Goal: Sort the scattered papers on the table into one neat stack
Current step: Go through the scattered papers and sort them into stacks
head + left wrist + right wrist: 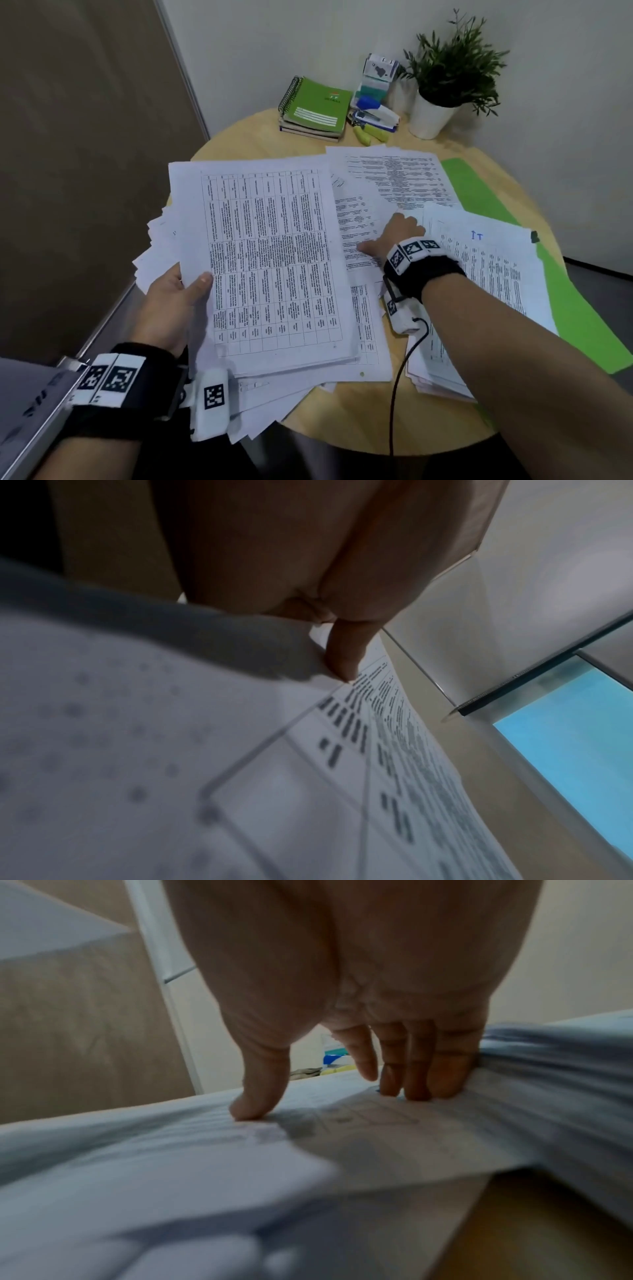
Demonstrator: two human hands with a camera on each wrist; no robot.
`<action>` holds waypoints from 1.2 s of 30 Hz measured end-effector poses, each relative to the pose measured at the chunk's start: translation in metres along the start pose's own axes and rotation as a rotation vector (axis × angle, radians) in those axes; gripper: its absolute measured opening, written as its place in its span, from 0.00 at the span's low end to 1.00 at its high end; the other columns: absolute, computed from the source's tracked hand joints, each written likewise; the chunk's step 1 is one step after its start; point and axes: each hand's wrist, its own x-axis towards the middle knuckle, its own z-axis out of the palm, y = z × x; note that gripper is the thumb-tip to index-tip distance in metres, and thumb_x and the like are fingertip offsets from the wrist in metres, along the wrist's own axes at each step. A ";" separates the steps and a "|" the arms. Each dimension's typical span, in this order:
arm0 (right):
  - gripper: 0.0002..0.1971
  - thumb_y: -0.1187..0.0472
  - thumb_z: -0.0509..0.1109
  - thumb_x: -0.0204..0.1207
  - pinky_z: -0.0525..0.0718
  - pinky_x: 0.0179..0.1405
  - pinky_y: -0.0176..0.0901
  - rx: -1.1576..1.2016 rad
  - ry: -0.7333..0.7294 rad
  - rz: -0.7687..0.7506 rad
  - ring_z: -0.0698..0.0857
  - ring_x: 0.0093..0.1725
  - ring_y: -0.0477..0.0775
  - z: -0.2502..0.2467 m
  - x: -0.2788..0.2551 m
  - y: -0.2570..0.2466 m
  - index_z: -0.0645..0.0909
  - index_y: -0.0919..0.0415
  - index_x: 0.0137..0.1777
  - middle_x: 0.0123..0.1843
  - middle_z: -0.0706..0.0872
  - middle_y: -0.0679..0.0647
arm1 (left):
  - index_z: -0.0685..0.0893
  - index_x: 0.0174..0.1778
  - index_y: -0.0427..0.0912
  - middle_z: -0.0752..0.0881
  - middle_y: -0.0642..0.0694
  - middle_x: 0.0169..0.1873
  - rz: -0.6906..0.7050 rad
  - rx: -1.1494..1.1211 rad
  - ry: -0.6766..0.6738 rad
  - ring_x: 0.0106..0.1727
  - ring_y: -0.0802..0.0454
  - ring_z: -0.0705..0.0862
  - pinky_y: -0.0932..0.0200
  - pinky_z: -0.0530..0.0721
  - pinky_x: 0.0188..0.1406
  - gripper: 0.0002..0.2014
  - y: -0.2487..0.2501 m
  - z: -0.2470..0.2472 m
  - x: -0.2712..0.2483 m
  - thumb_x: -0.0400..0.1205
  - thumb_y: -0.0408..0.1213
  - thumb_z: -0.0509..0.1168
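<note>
Printed white sheets cover the round wooden table [246,137]. My left hand [191,284] grips the left edge of a thick, uneven stack of papers [274,260], thumb on top over a table-filled page and fingers hidden beneath. The left wrist view shows that thumb [346,653] pressing the top sheet [240,777]. My right hand [390,236] rests on loose sheets [356,219] in the middle. Its thumb and straight fingers [418,1080] press down beside the edge of a second pile [486,274] at the right. Another sheet [394,174] lies farther back.
A green folder [479,192] lies under the right pile. At the back stand green spiral notebooks [313,106], a stapler and small supplies [373,113], yellow highlighters [371,134] and a potted plant [445,78]. The table's front edge [376,442] is near me.
</note>
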 end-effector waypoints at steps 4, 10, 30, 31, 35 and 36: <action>0.47 0.40 0.80 0.63 0.75 0.66 0.57 0.024 -0.012 0.014 0.73 0.70 0.66 0.004 -0.002 0.000 0.64 0.66 0.73 0.71 0.71 0.65 | 0.83 0.65 0.41 0.88 0.41 0.61 -0.005 0.037 -0.002 0.64 0.44 0.87 0.38 0.74 0.73 0.16 -0.002 0.000 0.004 0.87 0.25 0.56; 0.41 0.36 0.75 0.68 0.72 0.67 0.53 -0.069 -0.004 0.027 0.72 0.71 0.63 0.002 -0.006 -0.001 0.69 0.68 0.69 0.69 0.73 0.64 | 0.81 0.68 0.40 0.89 0.42 0.60 -0.029 0.033 -0.005 0.62 0.46 0.87 0.41 0.76 0.71 0.17 -0.003 0.003 0.005 0.87 0.24 0.55; 0.10 0.61 0.62 0.79 0.74 0.38 0.45 0.642 0.197 -0.491 0.81 0.39 0.56 -0.110 -0.024 0.035 0.85 0.48 0.47 0.39 0.86 0.52 | 0.85 0.57 0.41 0.91 0.47 0.36 0.128 0.367 -0.105 0.33 0.52 0.87 0.58 0.81 0.34 0.09 0.035 0.018 -0.008 0.87 0.30 0.60; 0.11 0.59 0.63 0.77 0.76 0.39 0.45 0.686 0.150 -0.535 0.81 0.36 0.51 -0.119 -0.028 0.037 0.85 0.44 0.43 0.36 0.86 0.47 | 0.85 0.56 0.40 0.89 0.47 0.31 0.154 0.400 -0.114 0.27 0.52 0.83 0.60 0.79 0.29 0.08 0.041 0.020 -0.008 0.86 0.29 0.61; 0.04 0.59 0.67 0.75 0.73 0.42 0.41 0.614 -0.027 -0.709 0.75 0.38 0.46 -0.146 -0.045 0.042 0.81 0.48 0.45 0.37 0.79 0.47 | 0.83 0.47 0.45 0.82 0.39 0.30 0.274 0.492 -0.174 0.22 0.53 0.78 0.64 0.79 0.20 0.06 0.061 0.029 -0.019 0.83 0.29 0.65; 0.04 0.62 0.67 0.78 0.73 0.42 0.39 0.538 -0.040 -0.725 0.75 0.37 0.45 -0.150 -0.051 0.044 0.79 0.50 0.47 0.37 0.78 0.46 | 0.83 0.46 0.47 0.83 0.42 0.32 0.317 0.515 -0.184 0.25 0.57 0.80 0.66 0.80 0.23 0.09 0.065 0.032 -0.024 0.84 0.27 0.64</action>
